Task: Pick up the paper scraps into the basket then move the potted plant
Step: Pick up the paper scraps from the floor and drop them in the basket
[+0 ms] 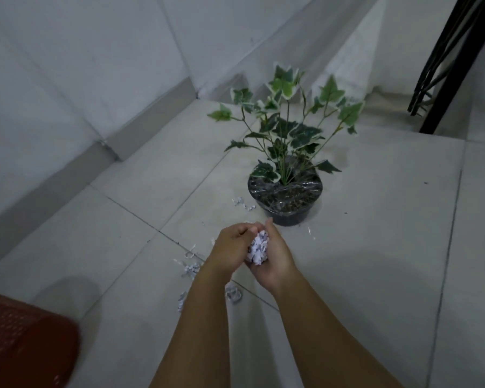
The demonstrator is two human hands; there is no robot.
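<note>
2 hands, 1 plant, 1 basket, scraps in about 5 loose patches plus 1 held wad. Left hand (231, 245) and right hand (275, 257) are pressed together over the floor (375, 247), both cupped and clenched around the wad (258, 249) of white scraps; right palm faces up under it, left closes in from the side. Forearms run from bottom centre up to the hands.

Plant (287, 152) stands upright just beyond the hands, near but not touching; stems rise straight, leaves fan toward the wall. Its dark round pot (285, 200) has clear film across the soil.

Loose scraps (244, 203) lie just left of the pot; more (190, 263) left of the left wrist, more (233, 294) between the forearms, a few (182, 301) beside the left forearm, 1 sliver (309, 230) right of the pot base. The arms cover part of the scraps under them.

Red mesh basket (20, 340) sits at the bottom-left corner, cut by the frame edge, well apart from the hands; cannot tell which way it opens. Grey wall (81, 65) with skirting runs along the left and back. Dark frame legs (457, 60) stand at top right, well clear of the plant
</note>
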